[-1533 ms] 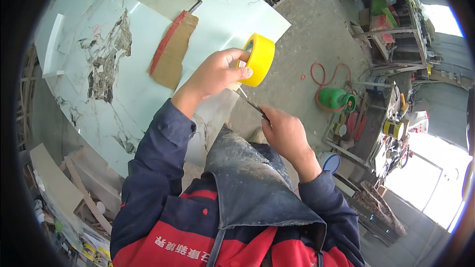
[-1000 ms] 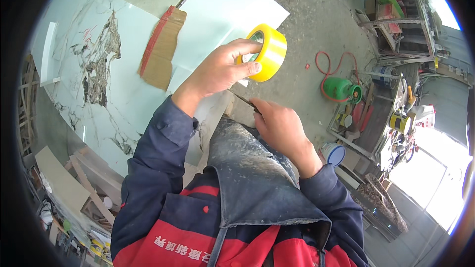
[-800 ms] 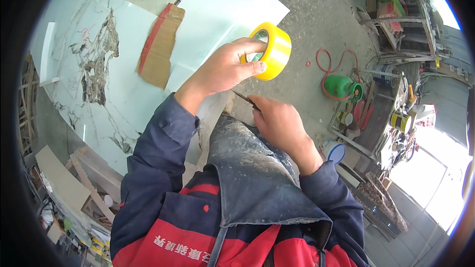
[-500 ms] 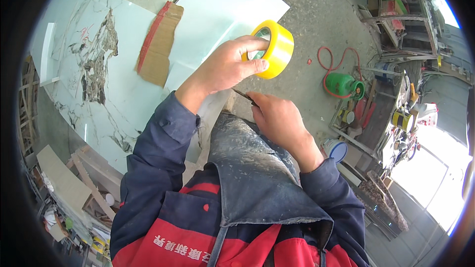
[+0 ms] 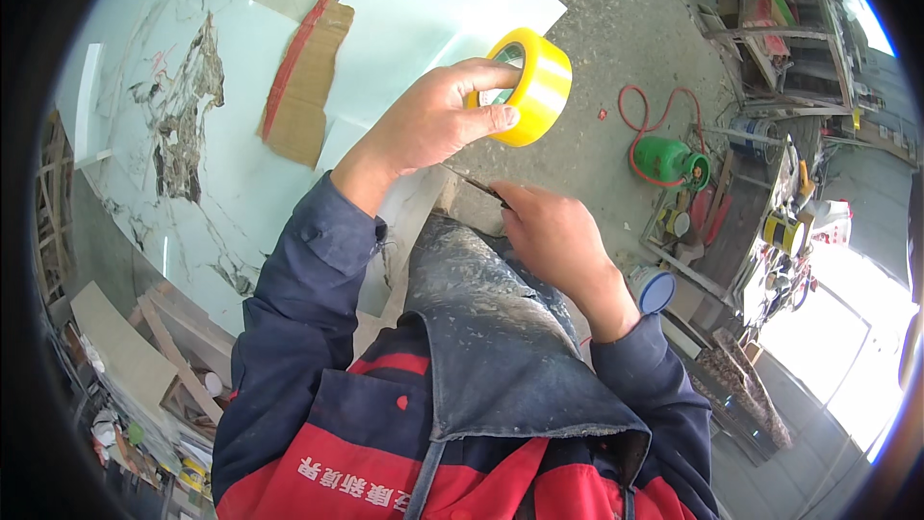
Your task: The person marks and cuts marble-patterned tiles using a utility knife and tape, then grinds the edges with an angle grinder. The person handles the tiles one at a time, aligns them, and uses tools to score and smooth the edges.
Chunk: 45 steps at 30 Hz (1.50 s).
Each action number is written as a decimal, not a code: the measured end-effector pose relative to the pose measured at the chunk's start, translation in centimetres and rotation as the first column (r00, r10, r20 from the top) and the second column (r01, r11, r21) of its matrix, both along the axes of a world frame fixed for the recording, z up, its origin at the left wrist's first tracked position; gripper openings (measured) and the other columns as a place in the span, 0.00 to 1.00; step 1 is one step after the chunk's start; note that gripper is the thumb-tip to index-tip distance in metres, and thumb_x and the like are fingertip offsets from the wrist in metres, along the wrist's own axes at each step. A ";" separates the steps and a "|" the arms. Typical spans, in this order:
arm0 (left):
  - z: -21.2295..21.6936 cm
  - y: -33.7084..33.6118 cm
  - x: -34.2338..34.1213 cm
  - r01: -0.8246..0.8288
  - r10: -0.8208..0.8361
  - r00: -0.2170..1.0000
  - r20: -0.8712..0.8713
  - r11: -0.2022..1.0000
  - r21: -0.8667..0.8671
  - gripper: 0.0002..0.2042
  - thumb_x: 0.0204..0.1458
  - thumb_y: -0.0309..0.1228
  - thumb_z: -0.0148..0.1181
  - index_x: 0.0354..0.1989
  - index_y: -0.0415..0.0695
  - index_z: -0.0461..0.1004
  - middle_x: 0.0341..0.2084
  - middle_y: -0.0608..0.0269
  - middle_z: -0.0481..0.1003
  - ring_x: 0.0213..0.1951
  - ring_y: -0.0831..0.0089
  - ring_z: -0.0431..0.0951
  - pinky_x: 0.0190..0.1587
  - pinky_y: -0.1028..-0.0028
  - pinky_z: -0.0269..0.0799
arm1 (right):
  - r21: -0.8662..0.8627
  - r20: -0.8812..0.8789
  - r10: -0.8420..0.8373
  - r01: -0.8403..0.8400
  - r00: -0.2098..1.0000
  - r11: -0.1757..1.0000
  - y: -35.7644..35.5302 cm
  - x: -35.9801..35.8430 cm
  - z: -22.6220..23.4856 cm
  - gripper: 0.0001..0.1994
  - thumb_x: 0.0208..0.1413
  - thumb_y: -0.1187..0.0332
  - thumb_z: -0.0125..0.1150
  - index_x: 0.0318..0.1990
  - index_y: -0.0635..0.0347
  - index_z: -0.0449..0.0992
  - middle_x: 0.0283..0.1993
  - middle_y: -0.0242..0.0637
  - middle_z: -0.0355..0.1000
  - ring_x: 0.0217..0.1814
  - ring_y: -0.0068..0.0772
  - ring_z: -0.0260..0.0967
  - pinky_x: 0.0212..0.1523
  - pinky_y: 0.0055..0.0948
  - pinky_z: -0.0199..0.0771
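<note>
My left hand is closed on a roll of yellow adhesive tape, some fingers through its core and the thumb against the rim. Below it and to the right, my right hand grips a thin, dark, narrow tool, perhaps a blade; its exact kind cannot be made out. The tool's tip points up and left, just under my left hand. Left of the tape lies a torn strip of brown cardboard with a red edge, on a white marble-patterned slab.
A dark, worn apron hangs over my front. On the concrete floor to the right stand a green gas cylinder with a red hose and a white bucket. Cluttered shelves line the right; boards lean at lower left.
My left hand and the tape roll have moved slightly up. My right hand has shifted a little right and down with the thin tool, more of which now shows.
</note>
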<state>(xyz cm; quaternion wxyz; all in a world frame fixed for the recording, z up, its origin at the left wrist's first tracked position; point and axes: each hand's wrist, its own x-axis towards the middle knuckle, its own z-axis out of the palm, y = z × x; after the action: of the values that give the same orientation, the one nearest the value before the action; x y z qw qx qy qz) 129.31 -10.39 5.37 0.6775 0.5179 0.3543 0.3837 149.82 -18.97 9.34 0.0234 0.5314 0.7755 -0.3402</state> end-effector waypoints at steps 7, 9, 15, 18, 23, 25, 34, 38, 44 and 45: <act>0.0 0.1 0.0 0.011 -0.011 1.000 -0.008 1.000 -0.014 0.19 0.63 0.28 0.63 0.62 0.35 0.76 0.54 0.55 0.78 0.54 0.68 0.79 0.59 0.70 0.75 | 0.121 -0.018 0.048 -0.045 0.999 0.992 0.0 -0.1 -1.1 0.14 0.60 0.73 0.56 0.53 0.56 0.77 0.32 0.44 0.78 0.34 0.52 0.79 0.34 0.47 0.79; -0.2 0.1 -0.1 0.011 -0.011 1.000 -0.007 1.000 -0.020 0.19 0.63 0.28 0.63 0.62 0.35 0.76 0.54 0.55 0.78 0.54 0.68 0.79 0.59 0.71 0.74 | 0.122 0.002 0.065 -0.065 0.998 0.990 0.0 0.2 -0.7 0.14 0.60 0.73 0.56 0.53 0.55 0.77 0.32 0.44 0.78 0.34 0.51 0.79 0.34 0.47 0.79; 0.0 0.2 -0.2 -0.003 0.003 1.000 0.004 1.000 -0.024 0.19 0.63 0.28 0.63 0.62 0.36 0.76 0.55 0.56 0.78 0.54 0.69 0.79 0.59 0.71 0.75 | -0.026 0.066 0.041 -0.040 0.997 0.999 0.5 0.0 0.2 0.16 0.60 0.70 0.57 0.56 0.56 0.77 0.38 0.48 0.79 0.40 0.57 0.78 0.41 0.50 0.77; -0.1 0.1 -0.2 -0.010 0.010 1.000 0.009 0.999 -0.038 0.20 0.63 0.28 0.63 0.62 0.36 0.76 0.55 0.56 0.78 0.55 0.69 0.79 0.59 0.70 0.75 | -0.019 0.042 0.039 -0.038 0.998 0.999 0.8 -0.7 -0.6 0.16 0.61 0.70 0.56 0.56 0.56 0.77 0.38 0.48 0.79 0.41 0.56 0.78 0.41 0.50 0.77; 0.0 0.2 -0.4 0.007 -0.007 1.000 0.009 0.999 -0.036 0.20 0.63 0.28 0.63 0.63 0.37 0.75 0.56 0.56 0.78 0.55 0.69 0.79 0.59 0.70 0.75 | 0.007 0.013 0.043 -0.043 0.999 0.999 0.3 0.8 -0.5 0.16 0.61 0.70 0.56 0.56 0.56 0.77 0.38 0.48 0.79 0.40 0.56 0.78 0.40 0.50 0.77; -0.1 0.2 -0.4 0.008 -0.007 1.000 0.023 0.999 -0.038 0.20 0.63 0.28 0.64 0.63 0.37 0.75 0.56 0.56 0.78 0.55 0.69 0.79 0.59 0.70 0.75 | -0.011 0.040 0.046 -0.046 0.998 0.999 0.2 1.0 -0.1 0.16 0.61 0.70 0.56 0.56 0.56 0.77 0.38 0.49 0.79 0.40 0.56 0.78 0.40 0.50 0.77; -0.1 0.2 -0.6 0.054 -0.053 0.998 0.036 0.998 -0.043 0.22 0.65 0.32 0.64 0.65 0.38 0.75 0.61 0.58 0.75 0.59 0.69 0.76 0.62 0.68 0.74 | -0.025 0.148 0.058 -0.055 0.987 0.998 -0.8 2.2 0.6 0.16 0.59 0.71 0.57 0.55 0.56 0.78 0.39 0.48 0.79 0.41 0.56 0.78 0.40 0.49 0.77; 0.2 0.4 -0.7 0.030 -0.030 0.998 0.054 1.000 -0.008 0.22 0.65 0.30 0.62 0.66 0.37 0.74 0.61 0.57 0.75 0.60 0.70 0.76 0.62 0.69 0.74 | -0.056 0.147 -0.063 0.072 0.987 0.996 -2.9 5.3 2.1 0.16 0.60 0.70 0.58 0.54 0.56 0.79 0.40 0.48 0.79 0.43 0.56 0.78 0.42 0.49 0.77; 4.6 -1.0 -4.7 -0.163 0.154 0.975 0.162 0.986 0.042 0.24 0.62 0.29 0.62 0.66 0.33 0.72 0.60 0.54 0.76 0.59 0.67 0.77 0.62 0.68 0.73 | -0.067 0.071 -0.260 0.265 0.963 0.962 -3.7 7.0 3.5 0.17 0.59 0.67 0.61 0.56 0.57 0.80 0.40 0.50 0.80 0.42 0.56 0.78 0.43 0.43 0.77; 5.3 -1.6 -5.8 -0.236 0.226 0.962 0.150 0.970 0.051 0.26 0.62 0.30 0.63 0.67 0.32 0.71 0.60 0.53 0.75 0.60 0.66 0.76 0.63 0.67 0.72 | -0.048 0.049 -0.275 0.277 0.960 0.960 -3.4 6.9 3.4 0.17 0.59 0.67 0.61 0.56 0.57 0.80 0.40 0.50 0.80 0.42 0.56 0.78 0.43 0.43 0.77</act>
<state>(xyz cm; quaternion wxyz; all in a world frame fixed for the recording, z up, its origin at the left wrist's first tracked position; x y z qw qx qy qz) 123.56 -12.01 10.67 0.6335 0.4671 0.3497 0.5082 156.68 -22.39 12.75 0.0062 0.6404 0.6836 -0.3499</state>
